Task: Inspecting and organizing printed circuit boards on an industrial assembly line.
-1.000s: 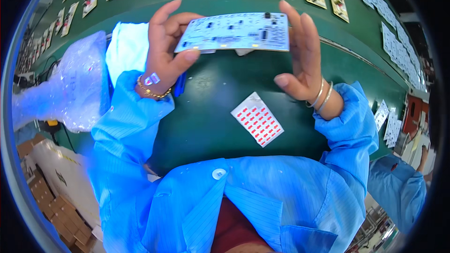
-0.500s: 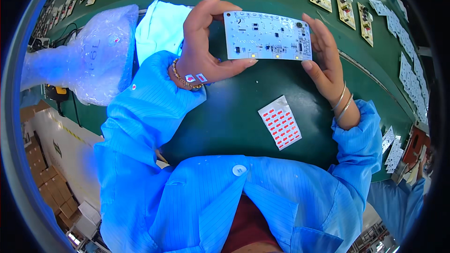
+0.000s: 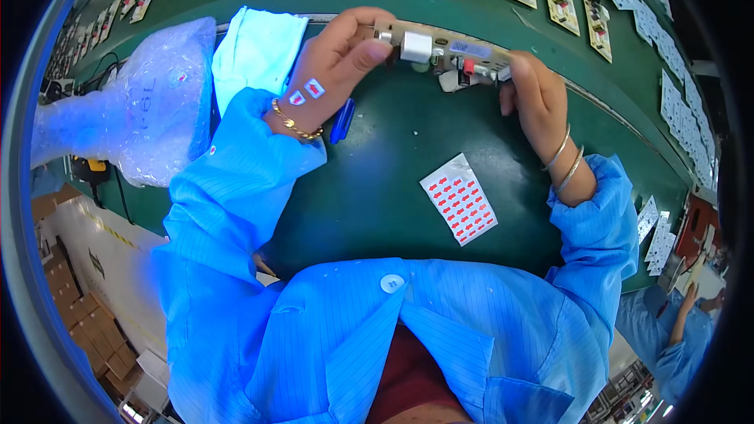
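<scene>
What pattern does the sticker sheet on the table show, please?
The sticker sheet shows rows of red arrows on white, seen best in the head view.

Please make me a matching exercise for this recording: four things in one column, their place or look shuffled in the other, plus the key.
Things
1. circuit board
2. sticker sheet
3. pen-like item
4. cloth

Place or look
A. pale, beside the bubble-wrapped bundle
B. held up by the left hand and right hand
C. blue, lying on the green table
D. white with red arrows

Pairs: 1-B, 2-D, 3-C, 4-A
</scene>
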Available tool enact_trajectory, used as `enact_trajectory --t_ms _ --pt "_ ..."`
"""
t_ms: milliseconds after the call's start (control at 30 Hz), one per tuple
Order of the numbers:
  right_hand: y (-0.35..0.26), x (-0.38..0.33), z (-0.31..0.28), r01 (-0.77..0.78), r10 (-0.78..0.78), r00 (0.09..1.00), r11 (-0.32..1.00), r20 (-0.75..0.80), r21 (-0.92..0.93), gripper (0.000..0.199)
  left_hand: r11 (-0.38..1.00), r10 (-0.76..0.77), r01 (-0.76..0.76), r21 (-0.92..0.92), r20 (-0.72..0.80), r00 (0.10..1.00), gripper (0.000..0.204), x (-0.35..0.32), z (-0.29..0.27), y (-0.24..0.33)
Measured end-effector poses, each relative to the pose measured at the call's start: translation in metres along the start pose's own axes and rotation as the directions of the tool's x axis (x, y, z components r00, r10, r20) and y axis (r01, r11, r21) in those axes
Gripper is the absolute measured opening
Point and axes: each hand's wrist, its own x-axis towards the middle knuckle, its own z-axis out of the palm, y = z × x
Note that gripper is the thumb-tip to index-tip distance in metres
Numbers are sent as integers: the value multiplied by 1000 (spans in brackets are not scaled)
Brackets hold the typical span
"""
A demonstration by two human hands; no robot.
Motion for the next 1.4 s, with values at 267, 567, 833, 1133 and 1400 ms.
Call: enact_trajectory --t_ms 267,567,833,1133,1400 --pt "-14 6 -2 -617 263 784 439 563 654 47 868 -193 185 -461 30 981 43 6 -1 9" --pt "-11 0 4 -583 -5 794 275 608 764 52 825 -269 261 -502 59 961 39 10 -5 9" --pt "-31 -1 8 -590 -113 786 159 608 792 53 917 -262 267 -296 58 963 35 13 1 15" --pt "-71 -7 29 -584 -33 806 125 591 802 47 817 -301 322 -478 122 946 35 14 -5 12" --pt "-64 2 28 -558 136 830 183 541 809 38 752 -274 206 -626 -12 962 30 15 -11 3"
